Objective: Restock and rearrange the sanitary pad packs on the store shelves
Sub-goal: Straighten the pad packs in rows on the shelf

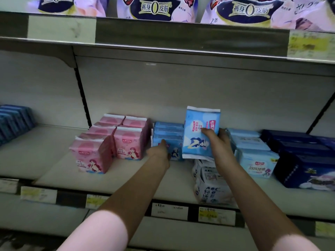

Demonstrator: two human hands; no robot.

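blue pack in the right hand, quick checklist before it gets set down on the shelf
1. Grip: right hand curls round the blue pack, thumb on its front: ok.
2. Blue pack upright, print facing out: ok.
3. Left hand touches the front of the blue row; blurred, so whether it grips: cannot tell.
4. Free gap right of the blue row: hidden behind the held pack: cannot tell.
5. White ABC packs lie loose at the shelf front under the right wrist, likely in the way: not ok.
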